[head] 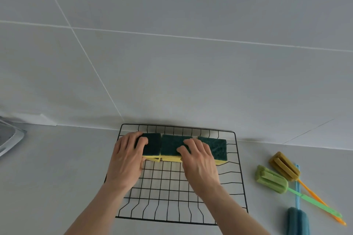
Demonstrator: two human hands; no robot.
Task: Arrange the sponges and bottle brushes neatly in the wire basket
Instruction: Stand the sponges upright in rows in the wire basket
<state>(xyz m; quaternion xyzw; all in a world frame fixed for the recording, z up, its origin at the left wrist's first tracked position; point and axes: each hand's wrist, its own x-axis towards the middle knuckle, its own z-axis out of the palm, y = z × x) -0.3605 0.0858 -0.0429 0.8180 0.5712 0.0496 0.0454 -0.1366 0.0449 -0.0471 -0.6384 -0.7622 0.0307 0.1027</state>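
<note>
A black wire basket point(236, 168) sits on the grey counter against the wall. Three yellow sponges with dark green scouring tops lie in a row along its far side: left sponge point(152, 145), middle sponge point(172, 145), right sponge point(217, 149). My left hand point(127, 158) rests on the left sponge, fingers on top and thumb at its front edge. My right hand point(198, 160) presses on the middle and right sponges. To the right of the basket lie three bottle brushes: an olive one with orange handle point(285, 166), a green one point(272, 179), a blue one point(298, 219).
The corner of a metal sink or tray point(9, 139) shows at the left edge. A grey tiled wall point(172, 63) rises directly behind the basket. The near half of the basket floor holds nothing.
</note>
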